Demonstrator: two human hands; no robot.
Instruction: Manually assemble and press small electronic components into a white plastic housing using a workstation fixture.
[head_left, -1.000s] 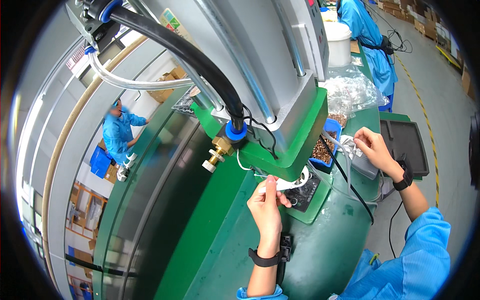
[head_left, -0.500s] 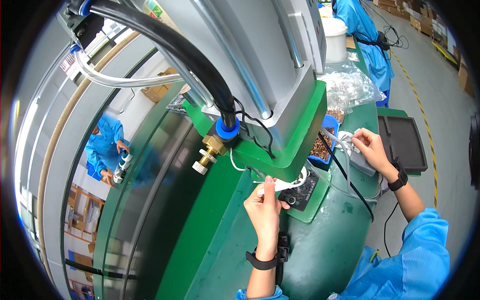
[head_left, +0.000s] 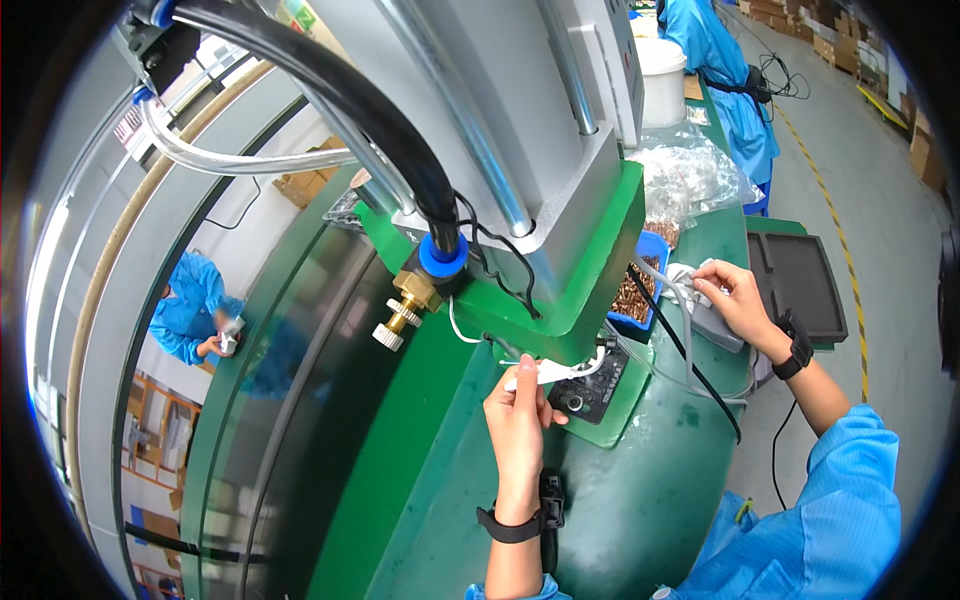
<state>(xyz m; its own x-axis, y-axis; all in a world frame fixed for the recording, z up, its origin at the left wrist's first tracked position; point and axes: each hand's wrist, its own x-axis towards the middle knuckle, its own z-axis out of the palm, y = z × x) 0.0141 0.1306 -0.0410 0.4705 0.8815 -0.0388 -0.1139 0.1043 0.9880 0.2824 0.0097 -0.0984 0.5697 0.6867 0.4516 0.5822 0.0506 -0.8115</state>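
My left hand [head_left: 518, 415] pinches a slim white plastic piece [head_left: 550, 371] between thumb and fingers. The piece's curved end lies under the green press head [head_left: 622, 270], above a black fixture plate [head_left: 592, 392] on a green base. To the right, my right hand [head_left: 738, 303] is closed at the fingertips, beside a crumpled white bundle [head_left: 682, 282] and over a grey box-shaped thing [head_left: 716, 326]. Whether anything small sits in those fingertips is too small to tell.
A blue bin [head_left: 640, 300] of small copper-coloured parts stands behind the fixture. Clear plastic bags [head_left: 690, 170] and a white bucket [head_left: 660, 82] are farther back. Grey and black cables [head_left: 683, 345] cross the green table [head_left: 640, 490]. A black tray [head_left: 798, 285] lies at right. Co-workers in blue are nearby.
The view has shifted slightly. My left hand still grips the white piece, whose curved end has turned a little. My right hand stays near the white bundle. The co-worker at left has moved their hands.
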